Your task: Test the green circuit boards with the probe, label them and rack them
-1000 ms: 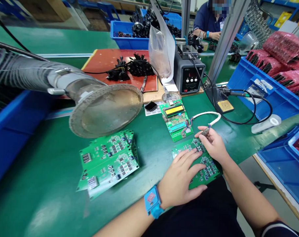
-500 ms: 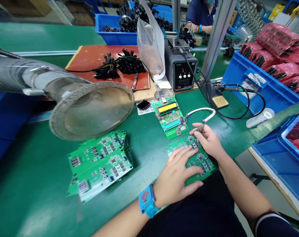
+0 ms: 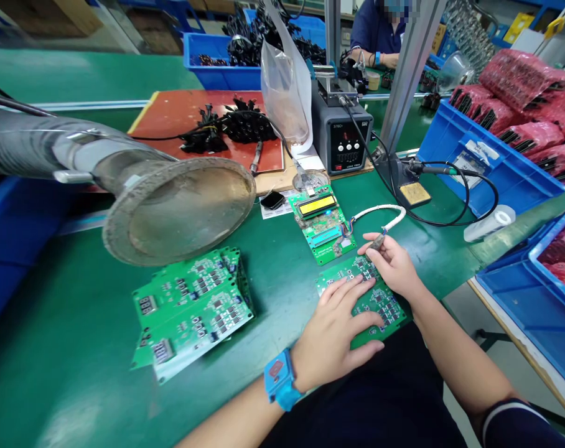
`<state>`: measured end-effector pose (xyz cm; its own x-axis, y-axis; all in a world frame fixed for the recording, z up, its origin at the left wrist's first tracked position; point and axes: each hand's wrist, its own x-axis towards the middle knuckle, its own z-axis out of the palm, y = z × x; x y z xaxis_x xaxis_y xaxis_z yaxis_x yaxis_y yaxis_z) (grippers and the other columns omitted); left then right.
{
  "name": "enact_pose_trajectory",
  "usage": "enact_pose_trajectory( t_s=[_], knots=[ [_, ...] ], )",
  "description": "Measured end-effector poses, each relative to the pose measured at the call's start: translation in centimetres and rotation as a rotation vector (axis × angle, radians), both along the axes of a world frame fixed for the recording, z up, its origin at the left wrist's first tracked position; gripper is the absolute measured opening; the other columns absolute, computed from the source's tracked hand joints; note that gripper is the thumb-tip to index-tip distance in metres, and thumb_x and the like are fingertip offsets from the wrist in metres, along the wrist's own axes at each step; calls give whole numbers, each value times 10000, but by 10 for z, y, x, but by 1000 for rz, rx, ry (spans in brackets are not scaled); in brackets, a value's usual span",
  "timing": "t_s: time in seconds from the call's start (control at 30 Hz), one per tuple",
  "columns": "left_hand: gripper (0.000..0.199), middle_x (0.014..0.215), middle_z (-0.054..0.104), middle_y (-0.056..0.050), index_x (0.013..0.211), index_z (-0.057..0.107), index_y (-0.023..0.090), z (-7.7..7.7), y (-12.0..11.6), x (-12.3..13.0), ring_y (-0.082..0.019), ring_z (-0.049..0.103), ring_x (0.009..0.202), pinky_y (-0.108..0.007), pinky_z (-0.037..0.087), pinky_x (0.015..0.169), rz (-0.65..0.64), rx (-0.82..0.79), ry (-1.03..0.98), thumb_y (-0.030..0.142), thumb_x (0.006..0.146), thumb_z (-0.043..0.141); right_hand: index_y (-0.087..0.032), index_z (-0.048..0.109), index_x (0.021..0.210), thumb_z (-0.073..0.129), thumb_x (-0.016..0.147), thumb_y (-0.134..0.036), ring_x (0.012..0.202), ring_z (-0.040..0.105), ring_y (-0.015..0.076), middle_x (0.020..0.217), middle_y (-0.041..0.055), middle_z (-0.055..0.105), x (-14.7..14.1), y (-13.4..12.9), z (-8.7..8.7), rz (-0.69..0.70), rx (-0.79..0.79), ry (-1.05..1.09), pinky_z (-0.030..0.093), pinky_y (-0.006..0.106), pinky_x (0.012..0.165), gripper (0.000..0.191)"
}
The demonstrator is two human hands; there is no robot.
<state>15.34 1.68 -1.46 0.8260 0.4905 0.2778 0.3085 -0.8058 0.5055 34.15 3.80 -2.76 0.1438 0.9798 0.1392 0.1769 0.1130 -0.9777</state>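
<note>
In the head view, the right hand [image 3: 394,266] pinches a small connector [image 3: 376,243] at the far edge of a green circuit board [image 3: 387,306]; the left hand [image 3: 333,339] lies flat, fingers spread, across that board, hiding part of it. Just beyond sits a display board [image 3: 322,231], wired to the connector. A duct hood [image 3: 180,214] looms at left, near stacked boards [image 3: 201,305]. Behind stands a soldering station [image 3: 345,140]. The tabletop [image 3: 282,280] is glossy green; a co-worker [image 3: 376,34] sits across the room.
</note>
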Motion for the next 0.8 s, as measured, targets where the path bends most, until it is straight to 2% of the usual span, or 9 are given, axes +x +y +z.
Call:
enact_pose_trajectory(
  t_s=[0.13, 0.23, 0.3, 0.5, 0.8],
  knots=[
    [320, 1430, 433, -211, 968, 539, 200, -5, -2, 0, -347, 395, 1339, -611, 316, 1063, 31, 11, -63, 359, 755, 718, -202, 568, 1130, 551, 895, -344, 850, 679, 169, 931, 52, 727, 0, 0, 0, 4, -5, 4, 524, 308, 763, 275],
    [419, 1458, 346, -281, 932, 440, 196, -8, -4, 0, -369, 323, 1380, -622, 327, 1061, 82, 15, -126, 381, 719, 751, -198, 559, 1139, 545, 900, -329, 844, 674, 167, 938, 55, 725, 1, -1, -1, 12, -8, -3, 518, 304, 751, 272],
    [436, 1459, 338, -275, 918, 412, 210, -8, -4, 0, -379, 299, 1391, -632, 337, 1055, 100, 17, -145, 386, 714, 755, -198, 557, 1136, 543, 900, -322, 835, 671, 165, 936, 53, 723, 1, -1, 0, 13, -8, -5, 515, 300, 742, 267],
    [410, 1307, 519, -209, 911, 395, 221, -8, -4, 0, -390, 383, 1343, -669, 353, 1034, 78, 36, -135, 380, 735, 729, -194, 552, 1124, 533, 899, -295, 818, 658, 158, 924, 50, 721, -1, -1, 0, 0, 3, -11, 508, 297, 752, 248],
    [388, 1243, 558, -198, 905, 425, 208, -8, -5, 2, -378, 452, 1286, -646, 378, 1030, 110, 52, -155, 367, 723, 728, -184, 539, 1130, 520, 899, -299, 766, 633, 147, 924, 51, 706, -1, -1, -2, 1, 3, -25, 492, 280, 704, 258]
  ],
)
